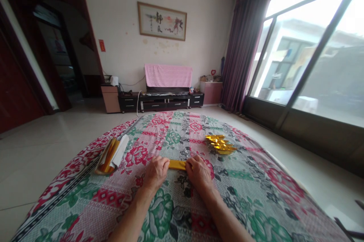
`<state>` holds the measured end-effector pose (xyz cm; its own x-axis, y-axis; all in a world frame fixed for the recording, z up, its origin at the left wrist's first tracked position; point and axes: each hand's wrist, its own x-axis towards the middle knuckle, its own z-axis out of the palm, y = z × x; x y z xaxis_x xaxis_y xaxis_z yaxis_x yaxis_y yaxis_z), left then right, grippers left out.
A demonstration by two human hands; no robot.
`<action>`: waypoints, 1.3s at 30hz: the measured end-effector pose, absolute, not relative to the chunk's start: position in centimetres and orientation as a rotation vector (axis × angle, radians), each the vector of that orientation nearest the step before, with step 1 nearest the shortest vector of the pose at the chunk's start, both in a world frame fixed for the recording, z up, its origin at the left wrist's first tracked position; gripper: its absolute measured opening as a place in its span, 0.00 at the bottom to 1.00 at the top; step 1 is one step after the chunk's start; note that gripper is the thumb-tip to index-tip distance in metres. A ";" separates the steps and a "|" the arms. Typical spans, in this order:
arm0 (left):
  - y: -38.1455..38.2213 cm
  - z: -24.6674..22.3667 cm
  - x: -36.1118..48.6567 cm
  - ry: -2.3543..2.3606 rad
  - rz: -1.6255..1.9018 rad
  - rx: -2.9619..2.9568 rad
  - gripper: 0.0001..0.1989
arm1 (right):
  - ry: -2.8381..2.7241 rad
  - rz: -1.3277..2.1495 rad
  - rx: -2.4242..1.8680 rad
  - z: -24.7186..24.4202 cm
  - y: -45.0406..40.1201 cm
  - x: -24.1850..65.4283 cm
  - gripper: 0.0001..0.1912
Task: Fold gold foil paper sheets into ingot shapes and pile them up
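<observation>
A narrow folded strip of gold paper (178, 164) lies level between my two hands, just over the flowered tablecloth (173, 136). My left hand (156, 172) is closed on its left end, thumb and fingers pinched together. At the opposite end, my right hand (199, 170) grips the same strip in a like pinch. The strip's ends are hidden under my fingers. To the right and farther off sit several folded shiny gold paper pieces (220, 144), nested in a row. A curled bundle of gold and white paper sheets (110, 155) rests on the left side of the cloth.
Across the tiled floor (85, 121) stands a low black cabinet (165, 102), with a pink cloth (169, 75) draped over something on it. A dark doorway is at left. Purple curtains (241, 45) and a large window (307, 52) are on the right.
</observation>
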<state>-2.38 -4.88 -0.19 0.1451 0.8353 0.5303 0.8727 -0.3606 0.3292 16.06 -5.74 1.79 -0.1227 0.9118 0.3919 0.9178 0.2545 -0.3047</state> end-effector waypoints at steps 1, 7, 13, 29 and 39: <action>-5.0 -0.2 -2.4 -1.739 -1.018 -2.340 0.11 | -2.037 -0.017 -1.665 1.8 -5.8 16.1 0.12; -5.5 0.1 -2.3 -1.733 -1.069 -2.382 0.10 | -2.060 -0.047 -1.647 2.0 -6.0 16.1 0.14; -5.5 -0.1 -2.5 -1.698 -1.045 -2.421 0.13 | -2.042 -0.015 -1.618 1.8 -6.0 16.3 0.13; -6.8 0.7 -2.4 -1.734 -0.863 -2.425 0.13 | -2.021 0.053 -1.633 1.8 -6.0 16.4 0.13; -7.1 0.9 -2.0 -1.721 -0.798 -2.386 0.13 | -2.007 0.069 -1.620 1.6 -5.8 16.3 0.13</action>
